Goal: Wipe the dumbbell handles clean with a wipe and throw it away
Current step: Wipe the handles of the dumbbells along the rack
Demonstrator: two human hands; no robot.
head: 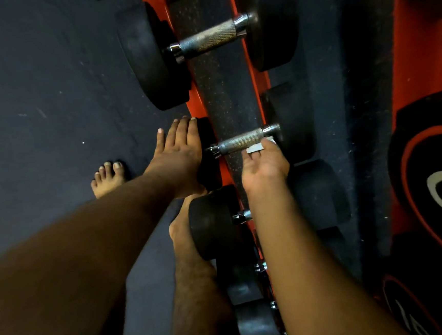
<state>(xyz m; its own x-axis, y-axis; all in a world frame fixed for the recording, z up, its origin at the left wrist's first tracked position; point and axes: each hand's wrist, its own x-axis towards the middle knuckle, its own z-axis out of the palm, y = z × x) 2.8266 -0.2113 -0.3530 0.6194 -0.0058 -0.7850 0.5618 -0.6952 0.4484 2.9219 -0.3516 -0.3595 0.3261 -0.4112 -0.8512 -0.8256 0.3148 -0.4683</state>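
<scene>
on the orange rack (257,89), the wipe (256,148) is pinched in the right hand (263,165) just under the handle (241,140), which runs crosswise between the rails; the dumbbell's near head is steadied by the flat left hand (178,149).

Dim, soft, wide-angle edge distortion

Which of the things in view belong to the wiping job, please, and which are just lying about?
Part of the job:
- small white wipe, pinched in the right hand
- knurled steel handle of the black middle dumbbell
- left hand, flat on its near weight

Just there:
- larger black dumbbell beyond
- orange rack
- orange-and-black weight plate
</scene>
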